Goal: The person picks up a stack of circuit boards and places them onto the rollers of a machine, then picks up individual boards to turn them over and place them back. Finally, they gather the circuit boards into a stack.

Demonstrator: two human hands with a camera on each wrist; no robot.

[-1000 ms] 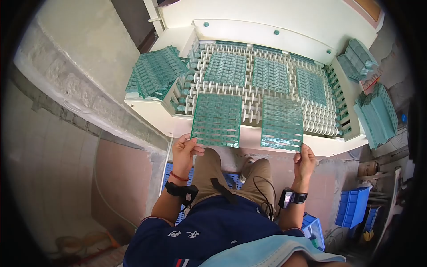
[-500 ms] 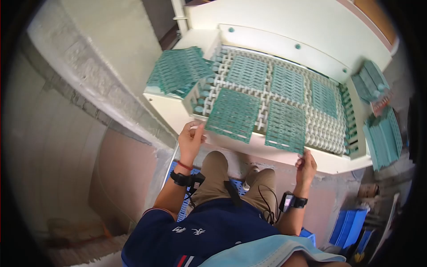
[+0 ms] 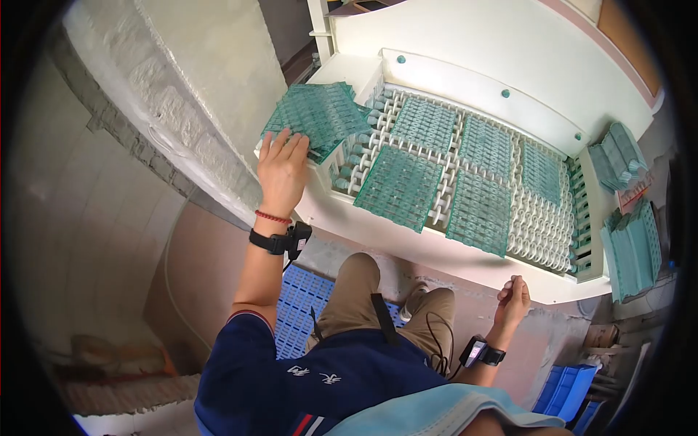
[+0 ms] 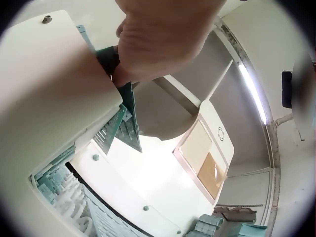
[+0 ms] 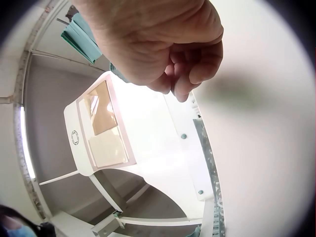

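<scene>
My left hand [image 3: 282,163] reaches over the near edge of a loose pile of green circuit-board panels [image 3: 320,109] on the machine's left corner. Its fingers lie fairly straight on the top panel, and the left wrist view shows the thumb by the edge of a dark green panel [image 4: 129,121]. In front of the machine, my right hand [image 3: 513,301] hangs with loosely curled fingers and nothing in them. Two panels, a left one [image 3: 400,187] and a right one [image 3: 480,211], lie on the white rollers [image 3: 542,243] at the near side, their front edges over the machine's rim.
Three more panels, one of them in the middle [image 3: 486,147], lie farther back on the rollers. Teal stacks [image 3: 631,243] stand at the machine's right end. A wall [image 3: 196,87] rises close on the left. Blue crates [image 3: 567,392] are on the floor at right.
Both hands have let go of the two near panels, which now rest on the rollers. My left hand has moved up and left to the pile; my right has drawn back. The view has shifted.
</scene>
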